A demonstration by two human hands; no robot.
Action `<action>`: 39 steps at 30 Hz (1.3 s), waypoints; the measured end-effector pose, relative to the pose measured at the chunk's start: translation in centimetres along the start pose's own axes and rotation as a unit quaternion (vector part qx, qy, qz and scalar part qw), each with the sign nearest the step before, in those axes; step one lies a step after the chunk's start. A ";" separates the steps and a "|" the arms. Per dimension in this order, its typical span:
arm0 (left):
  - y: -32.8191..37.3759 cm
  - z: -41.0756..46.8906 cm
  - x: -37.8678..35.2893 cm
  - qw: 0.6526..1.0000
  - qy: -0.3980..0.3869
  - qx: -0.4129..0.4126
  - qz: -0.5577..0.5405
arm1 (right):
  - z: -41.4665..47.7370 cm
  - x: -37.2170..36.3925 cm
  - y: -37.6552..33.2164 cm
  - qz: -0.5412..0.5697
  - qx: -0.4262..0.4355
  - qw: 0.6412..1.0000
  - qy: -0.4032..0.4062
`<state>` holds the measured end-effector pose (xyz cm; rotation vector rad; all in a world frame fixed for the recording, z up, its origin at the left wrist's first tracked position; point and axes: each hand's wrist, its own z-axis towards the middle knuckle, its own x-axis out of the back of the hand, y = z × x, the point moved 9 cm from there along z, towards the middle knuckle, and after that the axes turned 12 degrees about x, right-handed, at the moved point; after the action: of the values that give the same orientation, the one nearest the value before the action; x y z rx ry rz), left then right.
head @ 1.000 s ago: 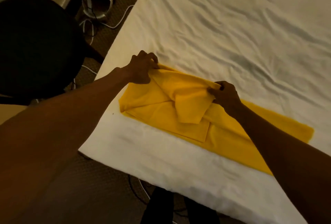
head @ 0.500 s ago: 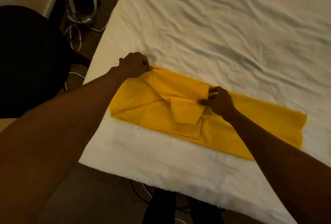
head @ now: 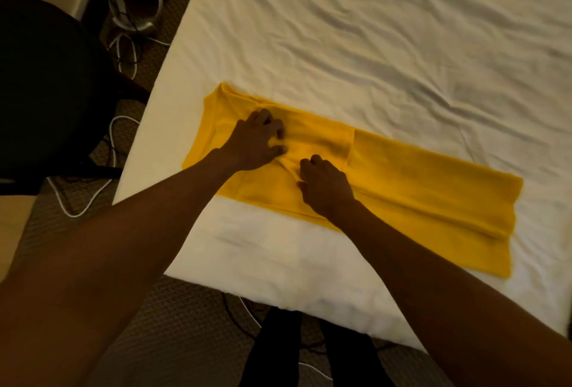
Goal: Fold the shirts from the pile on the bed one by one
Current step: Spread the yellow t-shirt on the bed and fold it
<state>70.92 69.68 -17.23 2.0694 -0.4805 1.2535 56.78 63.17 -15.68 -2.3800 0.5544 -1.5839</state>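
Left hand pressing yellow shirt, bed edge (close)

Plain yellow shirt on a white sheet; black chair

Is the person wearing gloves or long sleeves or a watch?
No gloves and no sleeves in view: the left hand and right hand are bare, and so are the left forearm and right forearm. No watch or bracelet shows at either wrist. It is too dim to tell about rings.
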 end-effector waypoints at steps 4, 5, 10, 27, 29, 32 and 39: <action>0.4 0.0 -0.6 0.999 0.004 -0.009 0.053 | -1.1 -0.1 0.5 0.039 0.010 0.999 -0.022; 0.4 0.1 -0.6 0.998 -0.008 -0.001 0.066 | -1.4 -0.1 0.6 0.044 0.012 0.998 -0.039; 2.5 0.3 1.7 0.995 0.066 0.012 0.068 | -2.7 2.5 2.3 -0.002 -0.007 0.998 0.067; -5.9 0.6 -1.1 0.968 0.155 0.164 0.111 | -1.0 -3.7 9.4 -0.038 -0.136 0.969 0.203; -7.9 0.8 -0.1 0.966 0.145 0.183 0.114 | -1.0 -3.6 9.4 -0.037 -0.136 0.970 0.199; -6.7 0.7 0.8 0.963 0.151 0.202 0.090 | -1.1 -3.4 9.4 -0.018 -0.138 0.973 0.187; 11.5 -3.4 -6.0 0.987 0.154 0.025 0.028 | -5.7 -0.2 12.7 0.058 -0.122 0.964 0.230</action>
<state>58.90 63.76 -17.42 1.8671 -0.3687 1.6006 49.14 51.86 -18.56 -2.0780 1.0096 -2.1320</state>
